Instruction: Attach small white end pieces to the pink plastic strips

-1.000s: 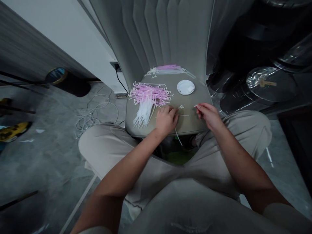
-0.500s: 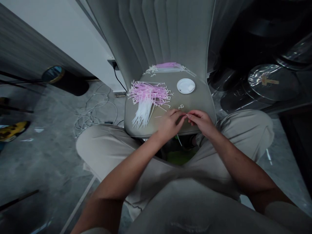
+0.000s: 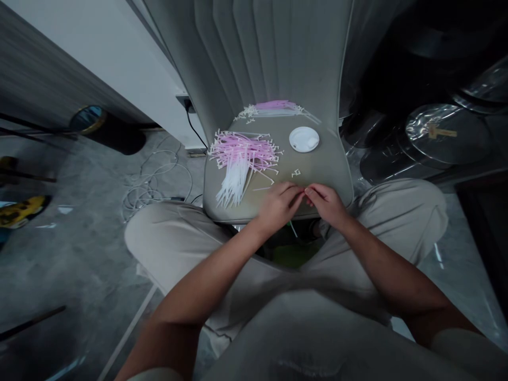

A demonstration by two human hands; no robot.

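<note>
Fingertip to fingertip, my left hand (image 3: 281, 203) and my right hand (image 3: 328, 203) meet over the front edge of the chair seat. A thin white stick (image 3: 293, 228) hangs below my left hand, which pinches it. My right thumb and finger are also pinched, but what lies between them is too small to make out. Left of the hands is a large pile of thin pink-and-white sticks (image 3: 234, 180) with small white end pieces. Two or so loose white bits (image 3: 296, 173) lie just beyond my fingers.
A white round lid (image 3: 304, 139) rests on the chair seat (image 3: 278, 135). Behind it, more pink-and-white sticks (image 3: 275, 108) lie against the backrest. A coiled cable (image 3: 159, 174) and a dark cylinder (image 3: 109, 131) are on the floor at left; wrapped dark cylinders (image 3: 397, 159) stand at right.
My right fingers have closed in a little against the left ones. Both hands stay in nearly the same place, and the view has shifted slightly.
</note>
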